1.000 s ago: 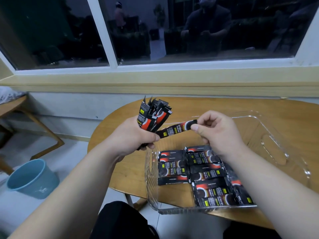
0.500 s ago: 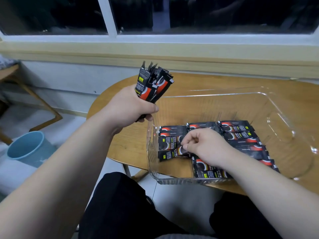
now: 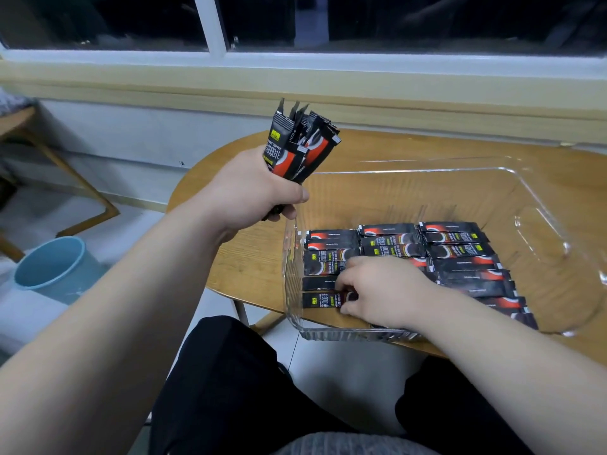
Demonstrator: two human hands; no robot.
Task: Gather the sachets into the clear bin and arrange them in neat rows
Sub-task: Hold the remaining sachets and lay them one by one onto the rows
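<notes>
Sachets [image 3: 391, 244] fill three columns inside one clear bin [image 3: 542, 224]; right hand [image 3: 384, 290] pinches one sachet [image 3: 320, 300] there, left hand [image 3: 249, 192] grips one bundle [image 3: 295, 149] just outside it.

Dim, soft light; wide-angle edge distortion

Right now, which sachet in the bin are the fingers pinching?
The frontmost sachet of the left column, lowest in view: the right hand pinches its right end.

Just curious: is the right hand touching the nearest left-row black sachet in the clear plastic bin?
Touching. The head view shows the right hand pinching the end of that black sachet inside the clear bin.
</notes>
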